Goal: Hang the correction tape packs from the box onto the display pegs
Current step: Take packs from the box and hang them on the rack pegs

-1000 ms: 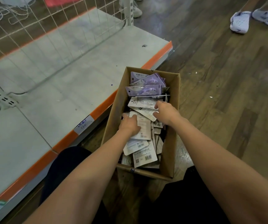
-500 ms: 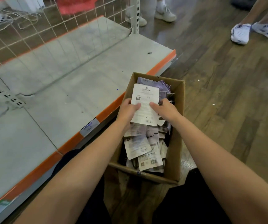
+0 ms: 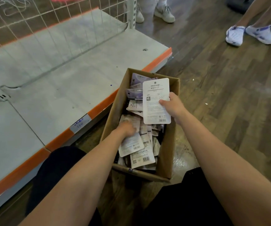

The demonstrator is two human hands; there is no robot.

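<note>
While the grey shelf (image 3: 53,88) sits on the left, the left hand (image 3: 127,128) reaches down into the cardboard box (image 3: 172,144) beside it; its fingers curl on one white pack (image 3: 131,144) in the pile; to the right, the right hand (image 3: 172,106) pinches another correction tape pack (image 3: 156,100) over the box; this pack stands tall, back side showing, hang hole at the far end.

grey shelf (image 3: 53,88), orange edge; wood floor (image 3: 229,95); bystanders' sneakers (image 3: 234,35).
</note>
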